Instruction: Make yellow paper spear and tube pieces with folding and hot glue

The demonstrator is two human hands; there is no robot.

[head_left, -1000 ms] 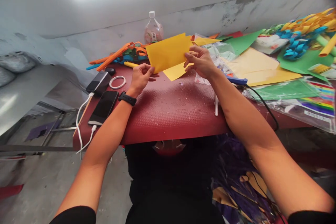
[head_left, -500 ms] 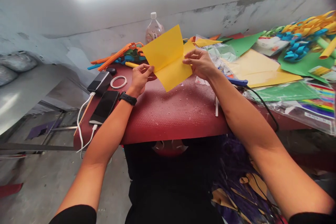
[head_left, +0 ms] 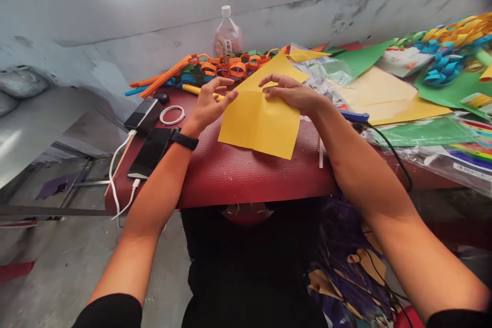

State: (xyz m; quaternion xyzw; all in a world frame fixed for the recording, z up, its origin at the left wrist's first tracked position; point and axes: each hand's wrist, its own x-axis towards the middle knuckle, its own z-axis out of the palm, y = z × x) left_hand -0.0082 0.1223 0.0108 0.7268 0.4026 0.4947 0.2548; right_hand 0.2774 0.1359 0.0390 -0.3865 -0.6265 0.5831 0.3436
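A yellow sheet of paper (head_left: 259, 125) with a crease down its middle is tilted above the red tabletop, its lower edge toward me. Beside its left edge is my left hand (head_left: 210, 105), thumb and fingers apart, the thumb tip at the paper's edge. My right hand (head_left: 290, 93) reaches over the sheet's right side, with fingers bent and a gap between thumb and forefinger. Both its thumb and fingers show in front of the paper; whether they touch it is unclear. A black band (head_left: 185, 140) circles my left wrist.
Orange paper chains (head_left: 238, 66) and a plastic bottle (head_left: 227, 36) stand behind the sheet. At left lie a phone (head_left: 151, 152), a dark box (head_left: 143, 114) and a white ring (head_left: 171, 115). Coloured papers (head_left: 378, 92) and a blue-handled tool (head_left: 353, 116) lie right, on the red table (head_left: 230, 184).
The yellow paper has turned and come down toward me, its broad creased half now facing up. My left fingers have spread off its edge; my right hand has shifted slightly left.
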